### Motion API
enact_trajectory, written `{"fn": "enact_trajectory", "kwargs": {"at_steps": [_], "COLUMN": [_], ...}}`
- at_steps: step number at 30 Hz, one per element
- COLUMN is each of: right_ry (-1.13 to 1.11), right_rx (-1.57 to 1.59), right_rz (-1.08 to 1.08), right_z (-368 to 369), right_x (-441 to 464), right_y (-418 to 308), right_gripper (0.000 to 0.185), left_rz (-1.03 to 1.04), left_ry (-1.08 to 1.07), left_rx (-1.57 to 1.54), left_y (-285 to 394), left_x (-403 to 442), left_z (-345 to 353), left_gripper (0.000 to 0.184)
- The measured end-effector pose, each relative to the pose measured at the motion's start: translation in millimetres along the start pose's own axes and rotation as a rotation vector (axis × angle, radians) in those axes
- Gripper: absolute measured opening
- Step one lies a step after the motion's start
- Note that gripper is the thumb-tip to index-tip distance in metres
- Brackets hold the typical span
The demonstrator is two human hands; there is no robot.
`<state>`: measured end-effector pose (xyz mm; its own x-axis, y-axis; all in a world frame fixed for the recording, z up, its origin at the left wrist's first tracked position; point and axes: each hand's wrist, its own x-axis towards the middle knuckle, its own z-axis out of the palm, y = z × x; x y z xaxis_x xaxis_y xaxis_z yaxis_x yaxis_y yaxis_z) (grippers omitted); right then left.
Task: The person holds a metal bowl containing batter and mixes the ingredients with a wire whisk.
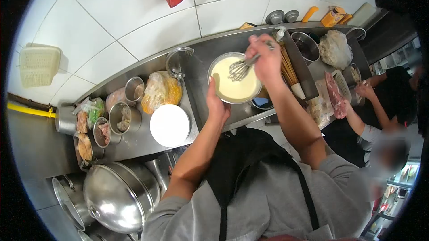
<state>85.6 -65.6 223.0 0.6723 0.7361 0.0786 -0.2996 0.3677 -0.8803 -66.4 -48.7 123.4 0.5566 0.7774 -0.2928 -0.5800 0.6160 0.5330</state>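
Note:
A metal bowl (pixel 216 92) of pale yellow, creamy liquid (pixel 232 88) is held over the steel sink. My left hand (pixel 217 107) grips its near left side, with the thumb up by the rim and the other fingers mostly hidden beneath. From the right, my right hand (pixel 268 60) is closed round the handle of a wire whisk (pixel 241 69). The whisk is tilted, and its wires are over the liquid, at or just above the surface; I cannot tell which.
Left of the sink stand a round white lid or plate (pixel 170 125), a bag of yellow food (pixel 161 92) and several metal pots. A faucet (pixel 180 62) rises behind. Wooden skewers (pixel 289 69) lie to the right. Further right, a co-worker's hands (pixel 364 90) are near raw meat (pixel 335 95).

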Motion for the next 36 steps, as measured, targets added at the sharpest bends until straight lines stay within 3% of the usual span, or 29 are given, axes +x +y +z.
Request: {"fn": "enact_trajectory", "kwargs": {"at_steps": [3, 6, 7, 10, 11, 12, 14, 16, 18, 20, 25, 30, 32, 33, 36], "right_ry": [-0.449, -0.057, -0.160, -0.420, -0.329, -0.305, -0.114, -0.084, -0.239, -0.274, -0.366, -0.557, -0.212, -0.223, -0.055], "right_rx": [-0.452, -0.572, -0.423, -0.446, -0.410, -0.404, -0.101, 0.044, 0.161, 0.103, 0.125, 0.051, -0.175, -0.441, -0.375], "right_rz": [0.001, -0.083, -0.070, 0.081, 0.095, -0.028, -0.022, -0.133, -0.169, -0.265, -0.363, -0.413, -0.402, -0.282, -0.104], "right_z": [-4, 9, 6, -3, -9, -11, -11, 3, 2, 12, 31, 24, 40, 18, 11], "right_x": [3, -3, 0, -3, 1, 1, 1, 0, 8, 7, -3, 5, 1, 11, 9], "right_y": [1, -5, 8, -9, -10, -16, -31, -61, -92, -122, -171, -164, -129, -112, -60], "right_gripper": [0.024, 0.029, 0.022, 0.020, 0.020, 0.024, 0.015, 0.013, 0.020, 0.028, 0.027, 0.021, 0.023, 0.024, 0.027], "left_rz": [-0.018, -0.036, -0.043, -0.033, -0.019, -0.010, -0.004, 0.002, -0.010, -0.017, -0.040, -0.015, -0.006, -0.003, 0.010], "left_ry": [-0.028, -0.041, -0.042, -0.053, -0.053, -0.048, -0.039, -0.046, -0.026, -0.030, -0.069, -0.095, -0.085, -0.079, -0.080], "left_rx": [-0.056, -0.041, -0.019, -0.029, -0.030, -0.032, -0.032, -0.029, -0.063, -0.076, -0.133, -0.174, -0.183, -0.183, -0.212], "left_y": [-2, -4, -5, -7, -7, -7, -9, -9, -17, -17, -20, -18, -14, -11, -10], "left_x": [4, 1, -1, 4, 7, 6, 3, 6, 15, 20, 26, 34, 30, 29, 30], "left_z": [2, 10, 14, 11, 12, 12, 11, 14, 8, 9, 12, 16, 20, 23, 26], "left_gripper": [0.057, 0.057, 0.058, 0.057, 0.057, 0.058, 0.058, 0.059, 0.056, 0.055, 0.057, 0.053, 0.052, 0.051, 0.049]}}
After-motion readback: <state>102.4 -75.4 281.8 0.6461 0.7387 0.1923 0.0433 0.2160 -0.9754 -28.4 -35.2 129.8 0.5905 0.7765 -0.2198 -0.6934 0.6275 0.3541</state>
